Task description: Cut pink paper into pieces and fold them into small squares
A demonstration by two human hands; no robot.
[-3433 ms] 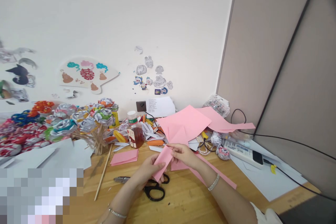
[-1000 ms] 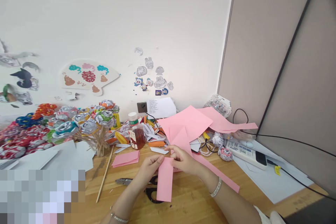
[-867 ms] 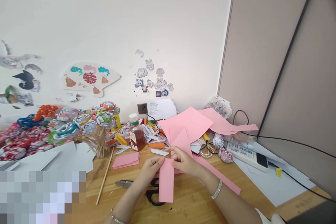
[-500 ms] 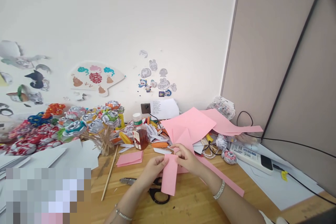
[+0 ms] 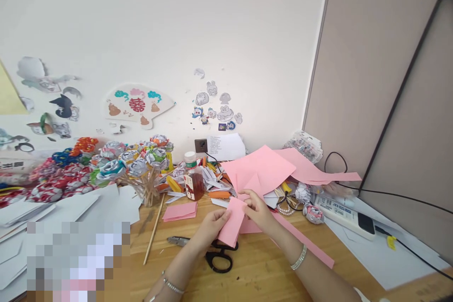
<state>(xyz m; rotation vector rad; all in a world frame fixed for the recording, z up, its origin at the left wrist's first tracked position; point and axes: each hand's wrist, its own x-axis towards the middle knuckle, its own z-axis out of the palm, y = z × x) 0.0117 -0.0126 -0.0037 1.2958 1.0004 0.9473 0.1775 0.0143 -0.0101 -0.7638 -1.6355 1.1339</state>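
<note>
Head view: left hand (image 5: 211, 226) and right hand (image 5: 260, 211) both pinch folded pink paper (image 5: 232, 222) above scissors (image 5: 215, 255); edges should be aligned before creasing.

"Anything legible here?"

"Only the red double-happiness character 囍 on the fan-shaped wall decoration (image 5: 136, 105). The white note (image 5: 224, 140) by the socket and the bottle label (image 5: 189, 187) carry print too small to read."
</note>
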